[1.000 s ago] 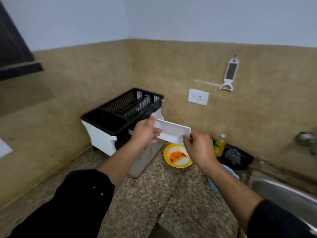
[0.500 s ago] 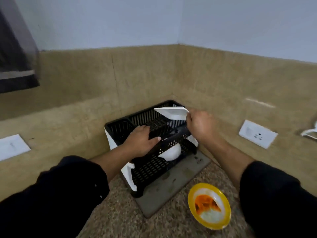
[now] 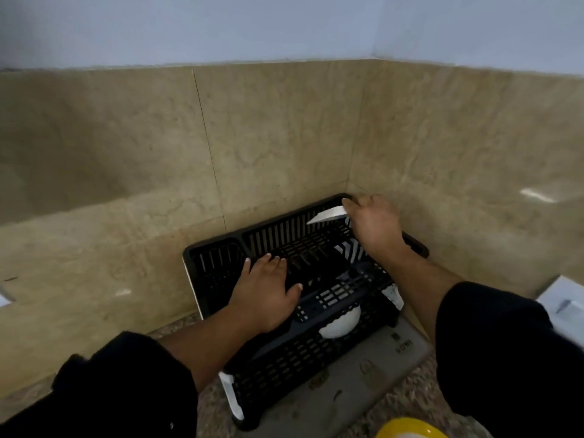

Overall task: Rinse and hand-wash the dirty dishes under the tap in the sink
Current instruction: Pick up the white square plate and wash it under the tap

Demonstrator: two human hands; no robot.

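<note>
White dish (image 3: 327,215) at the black dish rack (image 3: 303,248).
We log the dish only as a tilted sliver over the rack's 1 o'clock corner. The right hand (image 3: 374,226) pinches its right end, with the fingers mostly hidden behind the hand's back. The left hand (image 3: 268,294) lies released, fingers spread flat on the upper tier. A white bowl (image 3: 339,324) shows partly through the lower tier. At 5 o'clock a yellow plate (image 3: 407,431) is cut off by the frame; at 4 o'clock, a blurred white socket (image 3: 565,298). The rack stands on a grey mat (image 3: 363,377) on the speckled desk (image 3: 410,403). Beige tiled walls (image 3: 284,137) meet in a corner, pale paint above.
</note>
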